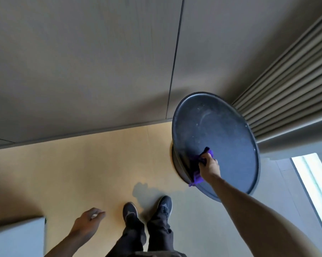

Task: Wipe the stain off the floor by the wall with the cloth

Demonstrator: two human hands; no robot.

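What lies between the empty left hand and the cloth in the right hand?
In the head view, between the left hand and the purple cloth gripped by the right hand lie bare floor and the round table's near rim.

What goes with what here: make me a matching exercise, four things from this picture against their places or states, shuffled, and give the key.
Things
1. purple cloth
2. left hand
3. round black table
4. grey patch on the floor

Places or states
A. empty, fingers loosely spread, low beside the left shoe
B. just ahead of the two shoes
C. gripped in the right hand, resting on a dark top
D. standing by the wall, next to the curtain

Pairs: 1-C, 2-A, 3-D, 4-B
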